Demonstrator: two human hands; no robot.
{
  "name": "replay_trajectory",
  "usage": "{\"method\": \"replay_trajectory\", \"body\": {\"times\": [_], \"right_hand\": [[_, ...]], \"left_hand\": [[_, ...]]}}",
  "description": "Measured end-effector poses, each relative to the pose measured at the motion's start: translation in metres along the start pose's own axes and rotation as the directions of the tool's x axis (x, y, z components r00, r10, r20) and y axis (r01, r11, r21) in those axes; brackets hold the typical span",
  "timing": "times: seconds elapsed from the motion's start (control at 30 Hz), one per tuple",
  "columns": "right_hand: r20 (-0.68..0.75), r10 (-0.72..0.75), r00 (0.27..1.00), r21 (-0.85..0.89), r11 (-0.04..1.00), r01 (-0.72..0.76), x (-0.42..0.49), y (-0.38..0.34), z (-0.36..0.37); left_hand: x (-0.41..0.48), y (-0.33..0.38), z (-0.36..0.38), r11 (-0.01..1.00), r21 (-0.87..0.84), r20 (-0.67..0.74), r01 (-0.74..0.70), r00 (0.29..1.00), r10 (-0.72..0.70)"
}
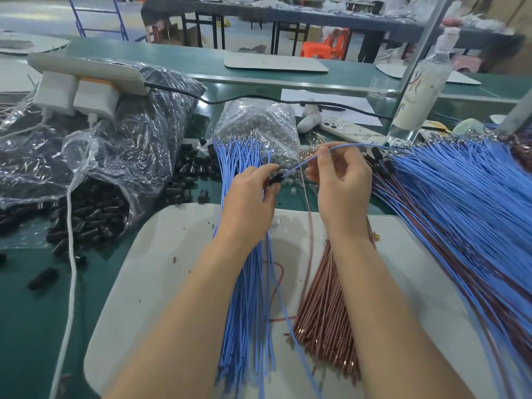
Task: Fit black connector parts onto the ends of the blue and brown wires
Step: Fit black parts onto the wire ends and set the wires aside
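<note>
On a mat (pixel 161 254) in the lower centre, I see one wire bundle (pixel 247 306) and a second bundle (pixel 325 312) just right of it. Above them my left hand (pixel 247 197) holds a connector part (pixel 275 179), my right hand (pixel 342 180) a single wire (pixel 345 145). A wire heap (pixel 460 197) fills the right edge. A bag of connector parts (pixel 86 156) lies at left; phone (pixel 351 131) and bottle (pixel 423 90) sit behind, upper right.

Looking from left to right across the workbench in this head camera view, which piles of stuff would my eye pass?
Open bag of black connector parts → blue wire bundle → brown wire bundle → large pile of blue wires at the far right.
</note>
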State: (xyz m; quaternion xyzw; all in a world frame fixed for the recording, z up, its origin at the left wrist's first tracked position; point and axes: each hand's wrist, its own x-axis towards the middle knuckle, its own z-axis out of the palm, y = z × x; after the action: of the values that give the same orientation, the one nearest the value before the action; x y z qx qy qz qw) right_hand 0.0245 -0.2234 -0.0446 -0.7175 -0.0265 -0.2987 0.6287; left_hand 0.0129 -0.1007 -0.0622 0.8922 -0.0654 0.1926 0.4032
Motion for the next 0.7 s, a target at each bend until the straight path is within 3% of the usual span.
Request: {"method": "replay_trajectory", "body": {"times": [0.23, 0.3, 0.4, 0.53, 0.63, 0.7], "right_hand": [[0.244, 0.095, 0.965, -0.118, 0.991, -0.068, -0.007, 0.001, 0.009], [0.289, 0.108, 0.951, -0.043, 0.994, -0.100, -0.007, -0.003, 0.009], [0.300, 0.151, 0.942, 0.206, 0.954, -0.219, -0.006, -0.009, 0.007], [0.380, 0.187, 0.906, 0.140, 0.956, -0.256, -0.008, -0.011, 0.008], [0.498, 0.215, 0.840, 0.034, 0.963, -0.267, -0.012, -0.017, 0.012], [0.539, 0.203, 0.817, -0.048, 0.976, -0.211, -0.016, -0.022, 0.013]], "left_hand": [[-0.002, 0.009, -0.003, 0.992, -0.088, -0.061, -0.094, 0.994, 0.089], [-0.002, 0.012, -0.004, 0.977, -0.190, -0.091, -0.097, 0.993, 0.081], [-0.003, 0.016, -0.003, 0.956, -0.286, -0.089, -0.071, 0.995, 0.048], [-0.005, 0.020, -0.003, 0.930, -0.343, -0.114, -0.132, 0.989, 0.098], [-0.004, 0.022, -0.002, 0.859, -0.511, -0.131, -0.009, 0.989, -0.067], [0.001, 0.018, -0.007, 0.661, -0.733, -0.026, 0.164, 0.963, -0.268]]}}
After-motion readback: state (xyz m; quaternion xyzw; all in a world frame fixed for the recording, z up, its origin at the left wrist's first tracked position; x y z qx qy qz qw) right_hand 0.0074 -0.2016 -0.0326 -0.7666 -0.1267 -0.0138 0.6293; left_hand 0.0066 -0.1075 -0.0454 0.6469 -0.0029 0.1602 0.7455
